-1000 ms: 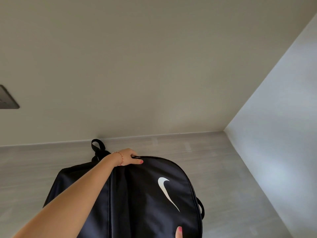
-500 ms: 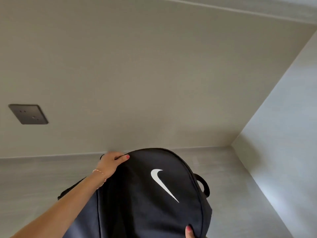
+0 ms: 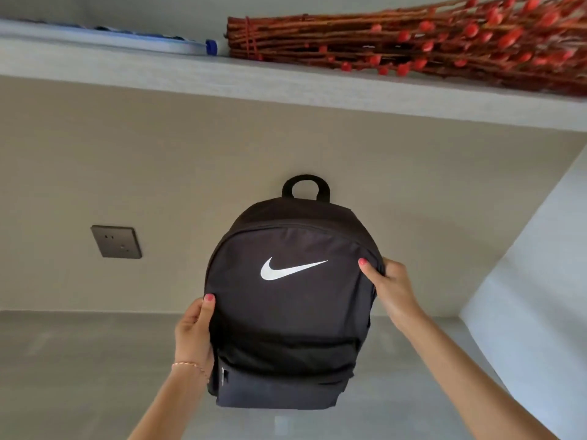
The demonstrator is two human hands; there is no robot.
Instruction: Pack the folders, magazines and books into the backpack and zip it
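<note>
A black backpack with a white swoosh logo stands upright on the grey desk, its front facing me and its carry loop at the top. The main zip line looks closed. My left hand grips the backpack's left side, thumb on the front panel. My right hand grips its right upper side, thumb on the front. No folders, magazines or books are in sight.
A beige wall stands right behind the backpack, with a dark socket plate at the left. A shelf overhead carries a bundle of red-budded twigs and a blue-white flat item. A pale side wall closes the right.
The backpack went from lying flat to standing upright facing me. My left hand shifted from its top to its left side; my right hand now holds its right side. My view tilted upward.
</note>
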